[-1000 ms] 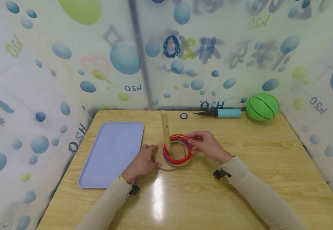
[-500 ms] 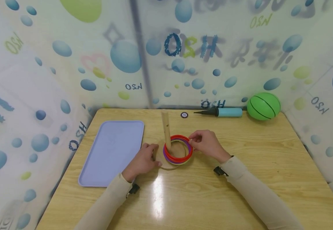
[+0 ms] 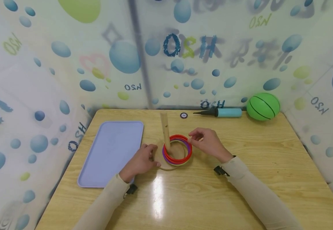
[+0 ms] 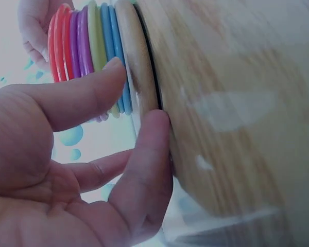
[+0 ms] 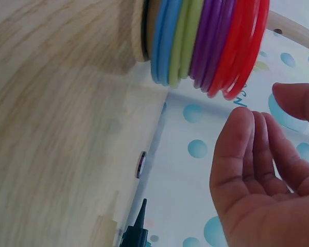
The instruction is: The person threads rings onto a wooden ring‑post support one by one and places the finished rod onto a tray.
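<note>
A wooden peg stand has a round base [image 3: 160, 156] and an upright post [image 3: 164, 131]. Stacked on it are coloured rings: red rings [image 5: 247, 46] on top, then purple rings [image 5: 211, 43], green rings [image 5: 185, 43] and blue rings [image 5: 165, 41] nearest the base. My left hand [image 3: 140, 161] holds the base by its left rim, thumb and fingers spread along the edge. Just right of the stack, my right hand [image 3: 208, 143] has thumb and fingers apart, with nothing between them. The right wrist view shows its fingertips [image 5: 241, 121] below the red rings, a gap between.
A pale blue tray [image 3: 114, 153] lies on the left of the wooden table [image 3: 201, 198]. Along the back edge are a small round chip [image 3: 184, 115], a blue hand pump [image 3: 229, 112] with a black nozzle and a green ball [image 3: 263, 106]. A patterned wall rises behind them.
My right hand has drawn slightly up and away from the rings' right edge, its fingers and thumb parting. The left hand stays at the base, and the stack looks unmoved.
</note>
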`<state>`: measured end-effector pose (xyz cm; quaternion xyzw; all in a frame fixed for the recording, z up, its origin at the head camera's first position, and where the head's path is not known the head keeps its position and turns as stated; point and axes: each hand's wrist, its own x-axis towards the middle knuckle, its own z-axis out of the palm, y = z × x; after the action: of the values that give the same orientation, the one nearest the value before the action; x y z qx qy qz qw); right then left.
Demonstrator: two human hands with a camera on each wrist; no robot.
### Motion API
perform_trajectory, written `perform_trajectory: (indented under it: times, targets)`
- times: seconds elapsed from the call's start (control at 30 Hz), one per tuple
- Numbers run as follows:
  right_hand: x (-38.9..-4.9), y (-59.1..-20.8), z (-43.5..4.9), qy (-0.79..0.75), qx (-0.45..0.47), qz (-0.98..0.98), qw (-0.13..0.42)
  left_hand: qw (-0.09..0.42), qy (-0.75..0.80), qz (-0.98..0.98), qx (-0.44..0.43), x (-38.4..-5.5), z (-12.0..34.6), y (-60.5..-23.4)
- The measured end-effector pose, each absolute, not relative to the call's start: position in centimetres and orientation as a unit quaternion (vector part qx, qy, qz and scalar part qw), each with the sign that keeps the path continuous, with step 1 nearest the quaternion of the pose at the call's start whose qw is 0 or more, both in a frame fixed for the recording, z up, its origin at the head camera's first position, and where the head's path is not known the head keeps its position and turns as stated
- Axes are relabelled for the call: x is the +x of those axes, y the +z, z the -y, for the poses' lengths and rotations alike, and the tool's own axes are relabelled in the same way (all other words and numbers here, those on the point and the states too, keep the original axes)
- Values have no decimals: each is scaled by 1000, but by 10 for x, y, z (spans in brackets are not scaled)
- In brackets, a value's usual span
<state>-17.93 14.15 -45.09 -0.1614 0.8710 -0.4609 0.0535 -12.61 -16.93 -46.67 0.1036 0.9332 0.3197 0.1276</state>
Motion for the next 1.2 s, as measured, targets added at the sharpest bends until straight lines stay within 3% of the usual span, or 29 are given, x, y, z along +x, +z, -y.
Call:
perform_trajectory:
  times: [0.63,1.2]
  targets:
    - [-167,-419,-121,-480,-203,-853,28,81,384,-908,147,-112,222,-444]
    - [-162,-401,-98,-546,-233,-804,34,30,333,-940,67,-105,299,-433]
